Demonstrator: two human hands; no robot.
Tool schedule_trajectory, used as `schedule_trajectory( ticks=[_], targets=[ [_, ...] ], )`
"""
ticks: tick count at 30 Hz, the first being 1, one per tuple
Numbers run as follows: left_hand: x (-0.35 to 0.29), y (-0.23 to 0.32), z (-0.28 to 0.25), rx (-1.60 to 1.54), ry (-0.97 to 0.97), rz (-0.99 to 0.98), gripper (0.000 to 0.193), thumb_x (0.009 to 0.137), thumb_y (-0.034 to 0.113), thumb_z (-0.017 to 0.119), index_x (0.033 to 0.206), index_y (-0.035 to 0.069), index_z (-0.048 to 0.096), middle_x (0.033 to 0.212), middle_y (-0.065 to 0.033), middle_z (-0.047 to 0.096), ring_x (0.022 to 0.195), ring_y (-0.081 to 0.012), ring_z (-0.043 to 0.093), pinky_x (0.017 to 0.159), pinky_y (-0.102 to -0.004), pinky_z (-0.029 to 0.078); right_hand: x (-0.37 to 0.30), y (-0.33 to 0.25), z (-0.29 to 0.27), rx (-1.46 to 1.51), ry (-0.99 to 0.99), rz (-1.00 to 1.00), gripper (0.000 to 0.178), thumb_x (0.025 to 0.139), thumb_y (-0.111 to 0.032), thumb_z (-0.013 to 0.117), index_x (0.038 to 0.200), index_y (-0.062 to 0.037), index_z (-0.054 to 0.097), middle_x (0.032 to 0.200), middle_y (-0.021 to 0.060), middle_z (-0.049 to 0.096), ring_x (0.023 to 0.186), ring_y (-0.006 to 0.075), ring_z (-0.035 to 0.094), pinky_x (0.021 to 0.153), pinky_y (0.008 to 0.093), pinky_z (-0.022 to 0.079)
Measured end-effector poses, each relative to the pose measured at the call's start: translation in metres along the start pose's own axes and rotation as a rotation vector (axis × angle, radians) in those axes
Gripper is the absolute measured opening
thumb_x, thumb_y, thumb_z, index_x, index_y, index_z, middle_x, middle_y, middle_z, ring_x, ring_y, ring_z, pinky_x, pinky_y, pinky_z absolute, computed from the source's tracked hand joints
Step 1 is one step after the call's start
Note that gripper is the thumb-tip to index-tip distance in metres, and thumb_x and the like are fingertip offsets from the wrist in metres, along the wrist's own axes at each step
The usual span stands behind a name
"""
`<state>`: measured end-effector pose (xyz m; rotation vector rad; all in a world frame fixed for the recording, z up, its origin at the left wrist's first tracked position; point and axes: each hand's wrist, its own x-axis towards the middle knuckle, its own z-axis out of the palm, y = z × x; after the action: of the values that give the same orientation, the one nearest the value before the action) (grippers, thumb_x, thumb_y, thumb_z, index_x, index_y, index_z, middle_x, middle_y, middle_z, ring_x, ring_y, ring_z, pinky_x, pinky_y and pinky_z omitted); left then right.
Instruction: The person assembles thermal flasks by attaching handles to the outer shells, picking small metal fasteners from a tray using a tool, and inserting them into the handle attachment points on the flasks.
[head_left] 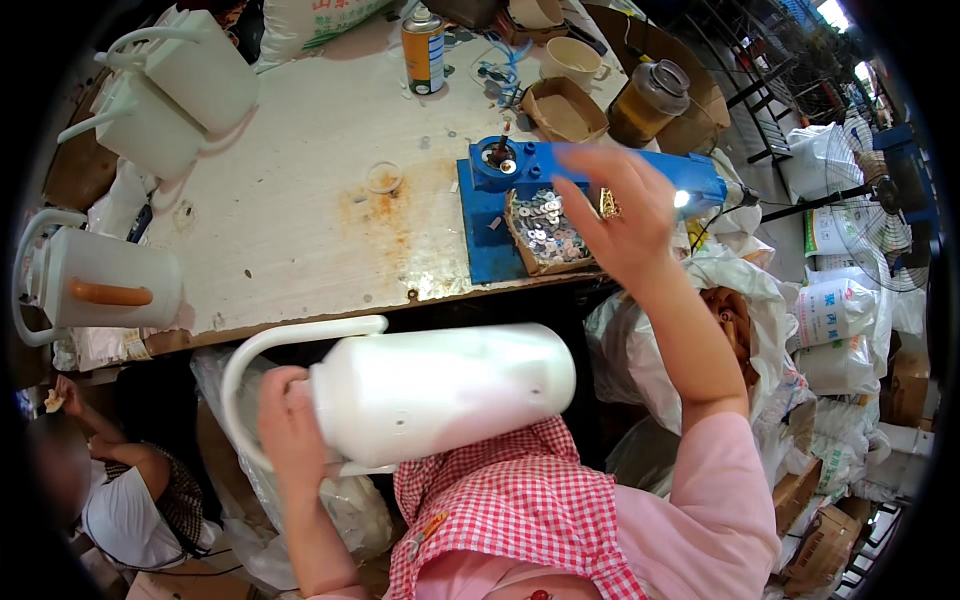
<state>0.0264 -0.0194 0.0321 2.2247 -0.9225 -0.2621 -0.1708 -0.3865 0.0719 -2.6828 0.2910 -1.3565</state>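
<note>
A white plastic jug body (450, 390) with a long curved handle (236, 385) lies on its side across my lap, below the table edge. My left hand (292, 425) grips it at its narrow left end, inside the curve of the handle; the fingers are partly hidden. Small dark holes show along the jug's side. My right hand (625, 210) is raised over a blue metal machine (480, 240), thumb and forefinger apart, their tips blurred. Beneath that hand, a small cardboard box (545, 268) holds many metal washers. An upright dark pin (502, 145) stands on the machine.
White jugs (200, 75) and another with an orange strip (120, 275) stand at the table's left. A spray can (423, 50), cardboard tray (565, 108), cup (573, 62) and jar (648, 100) sit farther back. Bags (650, 330) crowd the right; a person (140, 500) sits lower left.
</note>
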Motion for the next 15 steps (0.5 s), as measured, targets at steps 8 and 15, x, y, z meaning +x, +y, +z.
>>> schedule_trajectory(
  ticks=[8, 15],
  targets=[
    [0.012, -0.041, -0.095, -0.102, 0.309, -0.138, 0.032, 0.108, 0.026, 0.039, 0.102, 0.003, 0.059, 0.087, -0.0028, 0.056, 0.081, -0.0129, 0.053, 0.078, -0.0292, 0.044, -0.065, -0.108, 0.027, 1.374, -0.345, 1.151, 0.054, 0.094, -0.017, 0.069, 0.136, 0.0068, 0.044, 0.114, 0.0223, 0.068, 0.107, 0.0257, 0.066, 0.092, 0.0376, 0.052],
    [0.080, 0.007, -0.114, -0.357, 0.224, -0.352, 0.039, 0.104, 0.033, 0.044, 0.117, 0.002, 0.064, 0.116, -0.0075, 0.064, 0.105, -0.0172, 0.061, 0.093, -0.0308, 0.047, 0.020, -0.098, 0.046, 1.145, -0.162, 0.864, 0.043, 0.093, -0.013, 0.070, 0.128, 0.0069, 0.056, 0.108, 0.0136, 0.071, 0.096, 0.0188, 0.067, 0.087, 0.0326, 0.054]
  ],
)
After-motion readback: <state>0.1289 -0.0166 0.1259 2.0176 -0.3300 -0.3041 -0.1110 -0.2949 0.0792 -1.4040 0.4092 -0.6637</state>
